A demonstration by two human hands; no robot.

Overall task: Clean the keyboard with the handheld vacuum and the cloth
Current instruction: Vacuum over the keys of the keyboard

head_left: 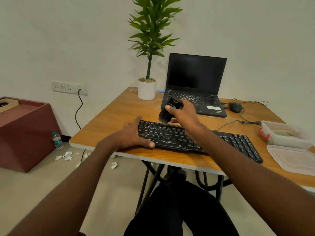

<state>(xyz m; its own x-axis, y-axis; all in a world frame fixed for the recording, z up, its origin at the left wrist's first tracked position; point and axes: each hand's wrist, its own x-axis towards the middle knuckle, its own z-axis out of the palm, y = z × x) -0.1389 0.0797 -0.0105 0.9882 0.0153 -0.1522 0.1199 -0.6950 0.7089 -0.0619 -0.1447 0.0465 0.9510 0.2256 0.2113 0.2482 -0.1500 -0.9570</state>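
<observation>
A black keyboard (226, 142) lies along the front of the wooden table (109, 125). My left hand (131, 133) rests on the keyboard's left end, thumb along its front edge and fingers spread over the side. My right hand (183, 113) grips a small black handheld vacuum (167, 110), tilted with its brush nozzle down and touching the upper-left rows of keys. A greenish cloth (282, 133) lies inside a clear plastic box (289, 142) at the right edge of the table.
An open black laptop (196, 86) stands behind the keyboard, with a wired mouse (235, 106) to its right. A potted plant (147, 88) sits at the back. The box's lid (293, 159) lies front right. A maroon box (25, 132), a water bottle (58, 140) and paper scraps (68, 156) are on the floor at left.
</observation>
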